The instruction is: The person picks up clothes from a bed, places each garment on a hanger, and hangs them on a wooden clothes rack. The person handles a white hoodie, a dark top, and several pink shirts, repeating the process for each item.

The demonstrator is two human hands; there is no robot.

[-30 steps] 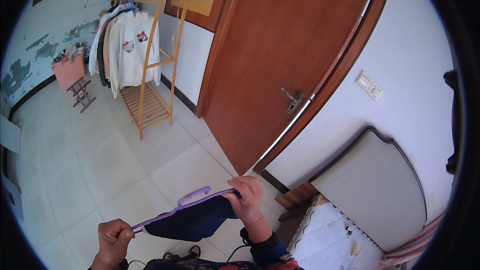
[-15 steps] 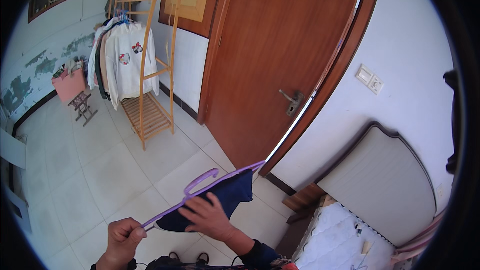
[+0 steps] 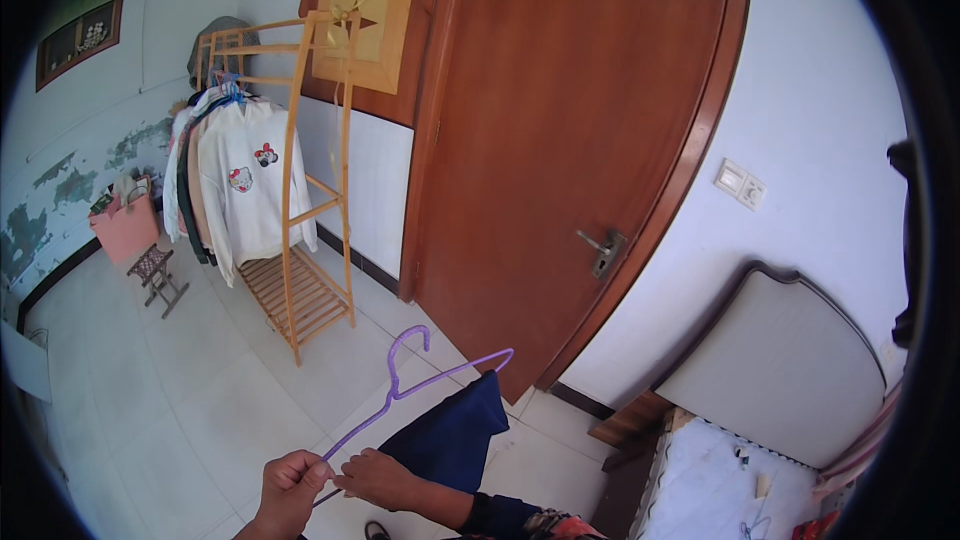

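Note:
A purple clothes hanger (image 3: 397,396) is held slantwise in front of me, its hook pointing up and away. My left hand (image 3: 290,488) is closed around the hanger's near left end. Over its lower bar hangs a dark blue folded garment (image 3: 452,435), bunched toward the far right side. My right hand (image 3: 378,480) is beside the left, fingers drawn together at the garment's near edge. The exact grip of those right fingertips is partly hidden.
A wooden clothes rack (image 3: 292,210) with several garments stands ahead on the left. Near it are a small folding stool (image 3: 152,270) and a pink bag (image 3: 127,227). A brown door (image 3: 560,130) is ahead; a bed with a padded headboard (image 3: 790,370) stands at right.
My right hand has moved left from the garment's middle, its spread fingers now closed beside my left hand. The hanger's hook has swung upright. The bright gap at the door's edge no longer shows.

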